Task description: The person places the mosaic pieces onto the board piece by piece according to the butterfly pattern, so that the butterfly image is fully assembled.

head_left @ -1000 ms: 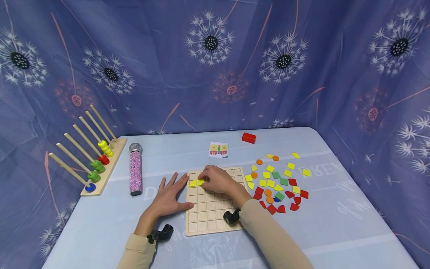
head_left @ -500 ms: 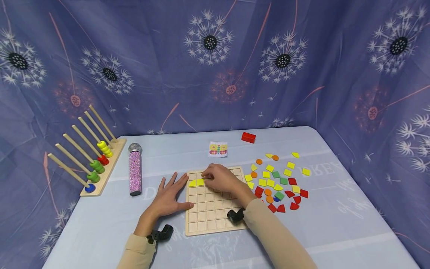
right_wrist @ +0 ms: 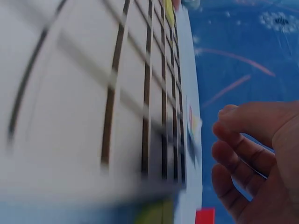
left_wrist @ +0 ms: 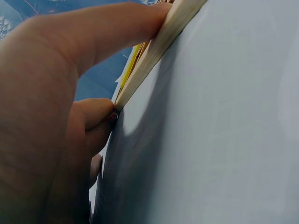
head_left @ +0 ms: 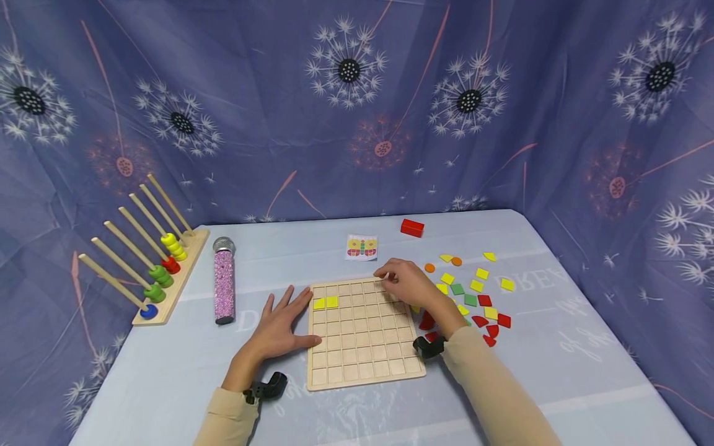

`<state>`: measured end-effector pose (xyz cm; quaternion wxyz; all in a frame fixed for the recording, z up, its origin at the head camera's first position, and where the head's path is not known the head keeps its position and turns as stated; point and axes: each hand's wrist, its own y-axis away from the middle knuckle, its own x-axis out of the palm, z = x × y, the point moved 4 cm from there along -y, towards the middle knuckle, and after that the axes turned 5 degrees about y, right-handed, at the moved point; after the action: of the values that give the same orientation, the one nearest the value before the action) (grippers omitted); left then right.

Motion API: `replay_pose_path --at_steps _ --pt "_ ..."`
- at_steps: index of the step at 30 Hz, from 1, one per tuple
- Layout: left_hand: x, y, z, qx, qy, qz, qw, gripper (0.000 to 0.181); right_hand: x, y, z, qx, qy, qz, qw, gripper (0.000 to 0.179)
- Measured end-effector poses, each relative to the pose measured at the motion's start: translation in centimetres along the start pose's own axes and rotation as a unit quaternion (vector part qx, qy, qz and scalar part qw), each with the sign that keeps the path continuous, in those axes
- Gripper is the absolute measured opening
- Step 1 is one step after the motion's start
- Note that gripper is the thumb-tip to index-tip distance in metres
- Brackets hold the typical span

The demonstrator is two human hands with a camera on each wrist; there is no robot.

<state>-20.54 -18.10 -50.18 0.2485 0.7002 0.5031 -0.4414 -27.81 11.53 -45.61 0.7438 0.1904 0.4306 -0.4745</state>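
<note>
A wooden grid board (head_left: 356,341) lies flat on the table, with two yellow square tiles (head_left: 332,302) side by side in its upper left cells. My left hand (head_left: 277,331) is spread at the board's left side, thumb and fingertip touching its edge; the left wrist view shows the thumb (left_wrist: 121,28) against the wooden rim (left_wrist: 156,51). Above the board's upper right corner is my right hand (head_left: 409,283). In the right wrist view its fingers (right_wrist: 233,156) are loosely bent, with nothing between them.
Right of the board lie scattered yellow, green, red and orange tiles (head_left: 471,300), partly hidden by my right arm. Behind it are a butterfly picture card (head_left: 361,248) and a red block (head_left: 412,228). A glittery microphone (head_left: 225,285) and a bead-peg abacus (head_left: 167,291) stand left.
My right hand has let go of the second yellow tile, now lying in its cell, and has moved right across the board. My left hand has stayed in place.
</note>
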Motion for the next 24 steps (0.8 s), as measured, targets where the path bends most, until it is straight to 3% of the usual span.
replay_pose_path --at_steps 8,14,19,24 --pt "0.2 0.2 0.0 -0.009 0.001 0.011 0.9999 0.106 -2.0 2.2 -4.0 0.061 0.015 -0.016 0.9979 0.025" --pt "0.1 0.2 0.1 -0.009 -0.001 0.010 0.9999 0.107 -2.4 2.7 -6.3 0.079 0.048 0.007 0.9957 0.034" --pt "0.0 0.2 0.2 -0.005 0.000 0.004 1.0000 0.107 -2.4 2.8 -7.1 0.083 0.079 0.031 0.9930 0.041" --pt "0.0 0.1 0.1 0.001 0.003 0.002 1.0000 0.106 -2.8 3.0 -7.3 0.112 0.120 0.033 0.9859 0.032"
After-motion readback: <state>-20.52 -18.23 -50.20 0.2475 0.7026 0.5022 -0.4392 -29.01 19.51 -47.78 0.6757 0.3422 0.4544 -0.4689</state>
